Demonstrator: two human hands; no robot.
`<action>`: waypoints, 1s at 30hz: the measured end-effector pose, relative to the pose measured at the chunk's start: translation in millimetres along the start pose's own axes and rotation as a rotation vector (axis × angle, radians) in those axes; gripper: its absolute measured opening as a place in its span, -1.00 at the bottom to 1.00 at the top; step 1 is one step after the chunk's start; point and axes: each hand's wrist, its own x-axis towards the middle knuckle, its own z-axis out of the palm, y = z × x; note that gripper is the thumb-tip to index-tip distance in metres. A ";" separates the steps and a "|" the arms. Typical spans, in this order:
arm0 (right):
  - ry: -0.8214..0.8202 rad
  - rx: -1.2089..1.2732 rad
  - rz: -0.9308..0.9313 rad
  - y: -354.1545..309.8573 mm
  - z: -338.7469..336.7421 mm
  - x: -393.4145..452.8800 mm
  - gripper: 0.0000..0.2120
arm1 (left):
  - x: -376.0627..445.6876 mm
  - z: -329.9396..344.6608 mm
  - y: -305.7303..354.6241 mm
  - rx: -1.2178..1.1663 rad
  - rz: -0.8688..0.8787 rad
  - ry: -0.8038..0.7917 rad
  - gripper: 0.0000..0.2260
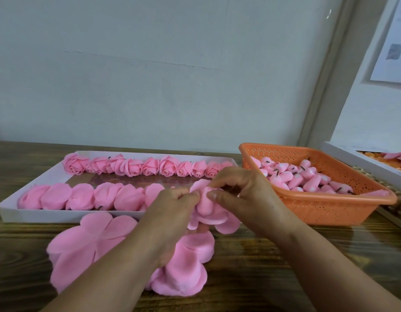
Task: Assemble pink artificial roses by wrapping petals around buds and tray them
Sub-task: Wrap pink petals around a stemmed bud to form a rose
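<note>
Both hands meet just in front of the white tray [6,213], at its right end, and between them they hold a half-made pink rose [206,204]. The left hand [172,206] pinches the left side of the rose with thumb and forefinger, its other fingers curled underneath out of view. The right hand [237,188] comes over the top, its fingertips [211,195] bent and pressed onto the wrapped petal at the rose's crown. Loose outer petals of this rose hang below the fingers, spreading flat toward the table.

Along the tray's far side lies a row of finished roses [132,167], set side by side and facing the viewer. Along the tray's near side lies a second row of roses [82,197] turned with their rounded backs up. In front of the tray, on the wooden table [285,255], lies a pile of flat pink petal sheets [82,246], partly under the left forearm and reaching to below the held rose.

To the right of the tray, just beside it, stands an orange perforated basket [330,210] holding many pink buds [298,176] with short dark stems. Further right of the tray, past the basket, the corner of another white tray [352,158] shows, with orange and pink pieces inside it.
</note>
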 end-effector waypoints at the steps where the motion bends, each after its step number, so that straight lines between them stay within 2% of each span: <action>1: 0.042 0.032 0.033 1.8 -1.3 0.7 -0.78 | -0.8 0.1 1.0 -0.021 0.011 -0.036 -0.78; 3: 0.091 0.068 0.074 4.5 -3.7 1.9 -0.78 | -2.4 0.0 2.4 -0.040 0.033 -0.100 -0.76; 7: 0.022 0.105 0.071 6.0 -4.4 2.9 -0.78 | -4.9 -0.6 4.8 -0.023 0.040 -0.179 -0.73; 10: 0.042 0.155 0.109 6.3 -0.5 2.8 -0.77 | -4.9 -0.1 7.4 -0.080 -0.014 -0.214 -0.75; 13: 0.082 0.152 0.136 6.9 1.8 2.9 -0.80 | -3.1 -1.5 7.8 -0.174 -0.077 -0.188 -0.71; 17: 0.002 0.196 0.145 4.0 1.7 3.2 -0.77 | -5.8 -2.0 6.1 -0.178 -0.089 -0.153 -0.79; 21: -0.017 0.169 0.181 4.3 -1.0 2.0 -0.91 | -6.0 -3.6 3.5 -0.168 -0.070 -0.177 -0.82; 22: -0.008 0.180 0.199 6.2 -0.3 1.1 -0.89 | -6.3 -3.3 3.5 -0.165 -0.071 -0.182 -0.84; 26: -0.001 0.331 0.287 13.0 5.9 1.2 -0.82 | -6.1 -3.8 4.1 -0.142 -0.068 -0.182 -0.81; 29: -0.160 0.520 0.260 16.5 -4.6 0.9 -0.99 | -4.4 -7.3 6.7 -0.168 -0.048 -0.195 -0.81; 30: -0.193 0.596 0.255 20.3 -9.8 0.9 -0.93 | -4.2 -8.2 7.9 -0.185 -0.042 -0.212 -0.84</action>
